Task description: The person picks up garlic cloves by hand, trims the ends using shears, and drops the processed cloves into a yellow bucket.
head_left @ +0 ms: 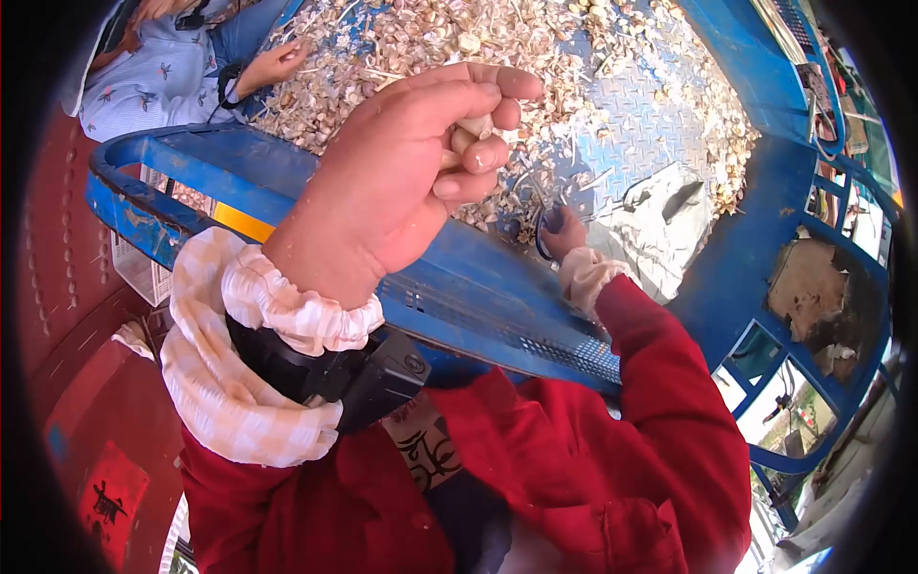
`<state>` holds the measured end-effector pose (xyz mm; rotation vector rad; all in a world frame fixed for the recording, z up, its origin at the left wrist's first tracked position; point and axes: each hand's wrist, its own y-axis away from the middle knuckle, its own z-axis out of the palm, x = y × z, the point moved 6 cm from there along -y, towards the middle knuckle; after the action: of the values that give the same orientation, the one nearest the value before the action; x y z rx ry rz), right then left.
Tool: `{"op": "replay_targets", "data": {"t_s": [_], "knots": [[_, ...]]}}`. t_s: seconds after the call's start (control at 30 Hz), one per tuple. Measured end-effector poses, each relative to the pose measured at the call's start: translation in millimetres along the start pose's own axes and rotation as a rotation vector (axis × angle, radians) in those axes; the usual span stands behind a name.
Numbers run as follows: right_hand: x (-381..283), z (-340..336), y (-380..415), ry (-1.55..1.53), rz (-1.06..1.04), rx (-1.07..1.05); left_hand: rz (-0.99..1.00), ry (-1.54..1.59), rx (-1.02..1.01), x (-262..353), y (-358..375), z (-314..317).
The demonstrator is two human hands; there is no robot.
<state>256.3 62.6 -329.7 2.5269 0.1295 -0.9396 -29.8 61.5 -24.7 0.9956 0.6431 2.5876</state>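
Observation:
My left hand (382,182) is raised close to the camera, its fingers curled in. Between them shows a small pale piece of garlic (475,124), mostly covered by the thumb and fingers. Lower and to the right, my right hand (566,234) is closed on scissors (541,239) with a dark blue handle loop; most of the blades cannot be made out. That hand is at the near edge of a heap of garlic (402,48) with loose stalks and skins, just left of a crumpled whitish sack (660,230).
The garlic lies on a blue metal bed (626,120) with a raised blue rail (459,277) in front of me. At upper left sits another person (153,86), one hand (277,65) by the heap. A white crate (143,268) stands below the rail.

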Motion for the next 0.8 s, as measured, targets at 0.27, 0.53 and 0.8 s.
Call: {"op": "replay_targets", "data": {"t_s": [0.27, 0.53, 0.8], "knots": [[-51.3, 84.8, -8.7, -0.102, -0.193, -0.367, 0.022, -0.008, -0.017, 3.3, 0.3, 1.9], [-65.3, 93.7, -16.8, 0.106, -0.63, -0.476, 0.048, 0.002, 0.006, 5.1, -0.6, -1.0], [-63.3, 76.5, -14.4, 0.161, -0.595, -0.327, 0.054, -0.023, 0.038, 7.2, -1.3, -2.6]]}}
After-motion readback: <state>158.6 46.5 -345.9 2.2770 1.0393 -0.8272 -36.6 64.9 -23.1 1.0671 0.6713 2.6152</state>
